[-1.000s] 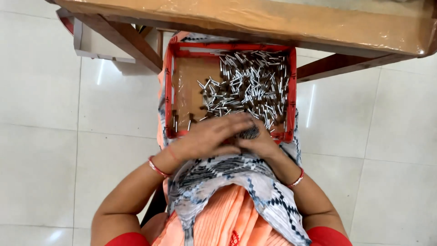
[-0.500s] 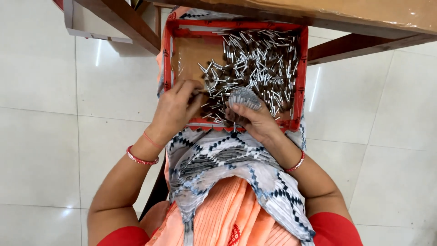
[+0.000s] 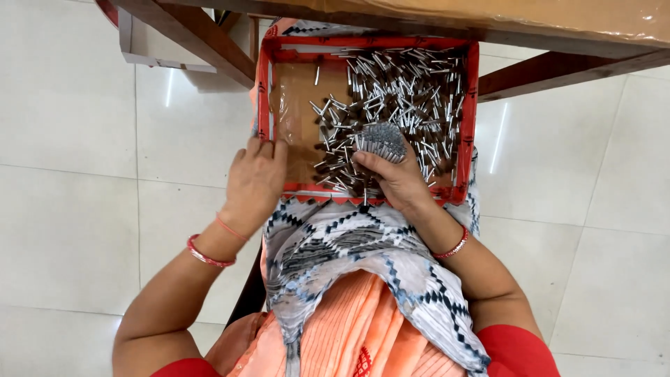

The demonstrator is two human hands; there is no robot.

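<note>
In the head view, the left hand (image 3: pixel 255 178) rests with its fingers curled over the near left corner of a red tray (image 3: pixel 472 105) that sits on the person's lap, gripping its rim. The right hand (image 3: pixel 398 180) is closed around a bundle of small metal pins (image 3: pixel 382 138), held upright so their tips fan out just above the fingers. Beyond and to the right of that hand, a loose heap of pins (image 3: pixel 412 87) covers most of the tray's far and right side, while the patch of tray floor just ahead of the left hand is brown and mostly bare. Below both hands, a patterned grey and white scarf (image 3: pixel 335 244) drapes over the lap. A wooden table (image 3: pixel 488 21) edge runs above the tray, beyond both hands, and pale floor tiles (image 3: pixel 70 139) lie on either side.
</note>
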